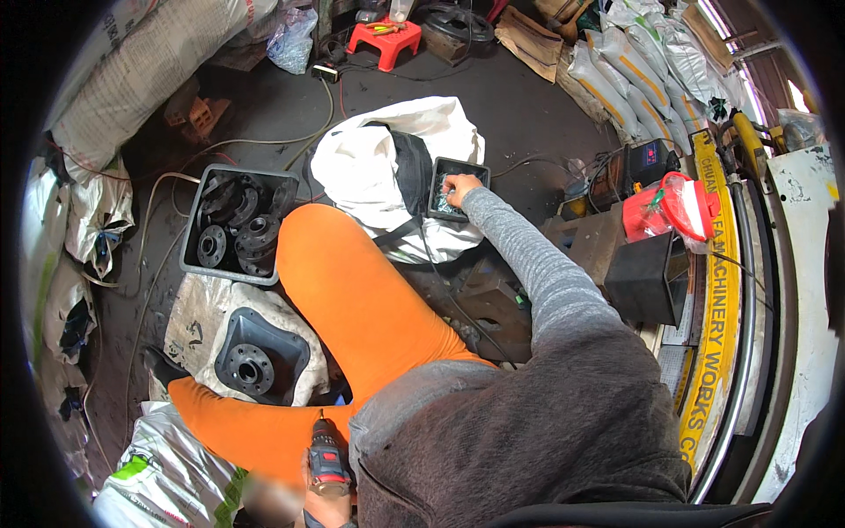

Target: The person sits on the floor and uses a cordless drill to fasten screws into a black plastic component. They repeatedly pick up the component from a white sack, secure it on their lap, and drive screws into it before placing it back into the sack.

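My left hand grips a cordless drill low beside my thigh, its bit pointing away from me. My right arm stretches forward, and my right hand is inside a small black tray. Small shiny pieces, too small to name, lie in it. The right fingers are bent together; what they hold is hidden. Between my legs a dark metal housing with a flared square rim and a round bolt-holed flange rests on a whitish cloth.
A grey bin of dark round flanges stands beyond my knee. White sacking lies around the tray. A red stool with tools is at the back. Cables cross the floor. A yellow machine beam runs along the right.
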A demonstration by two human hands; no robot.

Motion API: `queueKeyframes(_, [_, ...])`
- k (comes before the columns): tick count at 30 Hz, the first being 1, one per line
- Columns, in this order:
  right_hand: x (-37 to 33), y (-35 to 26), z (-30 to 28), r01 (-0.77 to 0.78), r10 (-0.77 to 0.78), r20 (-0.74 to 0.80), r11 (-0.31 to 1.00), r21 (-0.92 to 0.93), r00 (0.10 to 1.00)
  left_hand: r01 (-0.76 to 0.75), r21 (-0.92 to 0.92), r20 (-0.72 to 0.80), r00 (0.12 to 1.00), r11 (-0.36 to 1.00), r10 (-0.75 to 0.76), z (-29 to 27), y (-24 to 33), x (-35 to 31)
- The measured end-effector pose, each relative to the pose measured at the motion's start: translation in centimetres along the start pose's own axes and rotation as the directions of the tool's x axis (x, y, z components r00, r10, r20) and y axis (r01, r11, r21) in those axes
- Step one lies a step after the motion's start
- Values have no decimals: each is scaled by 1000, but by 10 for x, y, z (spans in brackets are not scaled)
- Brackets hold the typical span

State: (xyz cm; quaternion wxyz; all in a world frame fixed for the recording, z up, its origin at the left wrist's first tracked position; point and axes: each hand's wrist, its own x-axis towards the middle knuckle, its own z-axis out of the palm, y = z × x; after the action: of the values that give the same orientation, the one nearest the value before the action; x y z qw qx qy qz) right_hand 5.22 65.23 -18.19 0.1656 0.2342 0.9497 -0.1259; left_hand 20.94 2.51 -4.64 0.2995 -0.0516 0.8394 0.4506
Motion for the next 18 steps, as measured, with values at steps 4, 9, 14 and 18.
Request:
queueKeyframes(4, [-5,-27,1,-73,68,-56,993,-93,996,-1,5,-11,1000,1000,1,-2,-2,-2])
queueKeyframes(9, [0,-10,-3,-125,128,-35,988,89,991,-18,2,-11,1000,1000,18,-2,-3,-2])
queueKeyframes(14, [-1,-8,-6,-355,396,117,607,710,911,-14,3,-27,1000,1000,14,-6,-6,-6])
queueKeyframes(18, [1,2,-8,-396,429,262,260,881,864,-14,7,-18,1000,1000,14,-7,-6,-5])
